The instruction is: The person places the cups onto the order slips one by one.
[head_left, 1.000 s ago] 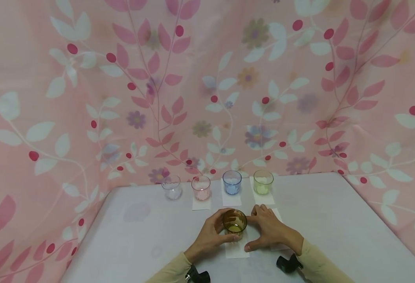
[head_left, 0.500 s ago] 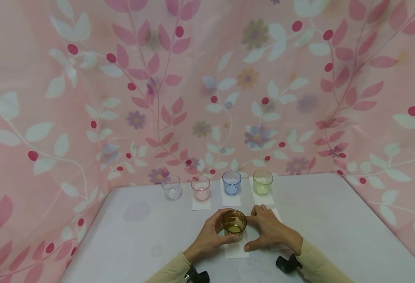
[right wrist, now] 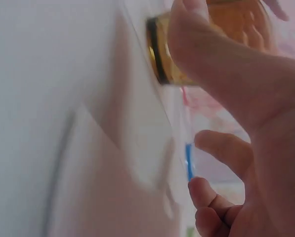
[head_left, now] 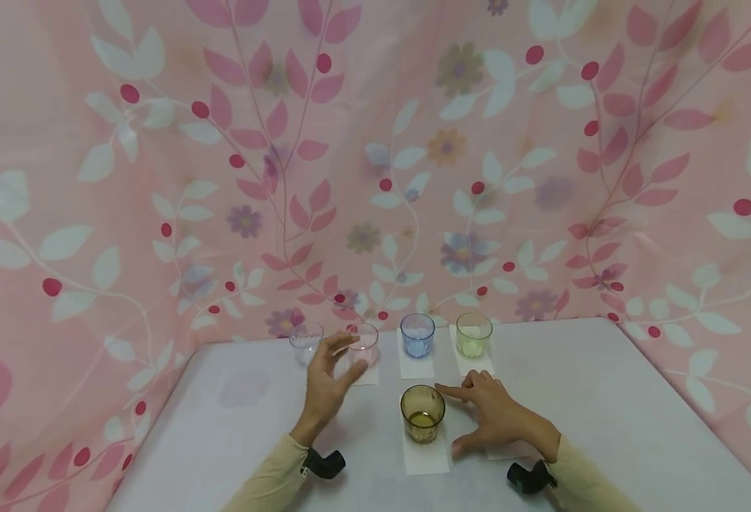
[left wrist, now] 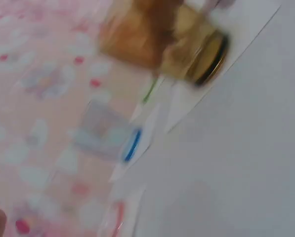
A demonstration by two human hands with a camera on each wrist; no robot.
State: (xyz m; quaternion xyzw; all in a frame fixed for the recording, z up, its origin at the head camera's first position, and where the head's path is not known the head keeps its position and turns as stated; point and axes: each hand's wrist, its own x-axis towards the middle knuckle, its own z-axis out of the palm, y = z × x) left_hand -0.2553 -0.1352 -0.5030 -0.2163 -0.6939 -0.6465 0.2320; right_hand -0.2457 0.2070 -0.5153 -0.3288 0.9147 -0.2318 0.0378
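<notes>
The amber glass point(head_left: 423, 419) stands upright on a white paper slip point(head_left: 427, 461) in the middle of the table. My left hand point(head_left: 326, 387) is off it, with thumb and fingers spread in front of the pink glass point(head_left: 368, 348) in the back row; whether it touches that glass cannot be told. To the right of the amber glass, my right hand point(head_left: 497, 414) has its index finger and thumb stretched toward it, the other fingers bent and holding nothing. In the right wrist view the thumb covers part of the amber glass point(right wrist: 159, 52).
Along the back edge stand a clear glass point(head_left: 305, 340), partly behind the left fingers, a blue glass point(head_left: 417, 341) and a green glass point(head_left: 473, 341), the last two on paper slips. Another slip point(head_left: 508, 451) lies under the right hand. A patterned pink cloth point(head_left: 363, 142) hangs behind.
My left hand has let go of the amber glass and moved left and away from me, up to the pink glass. The right hand has barely shifted.
</notes>
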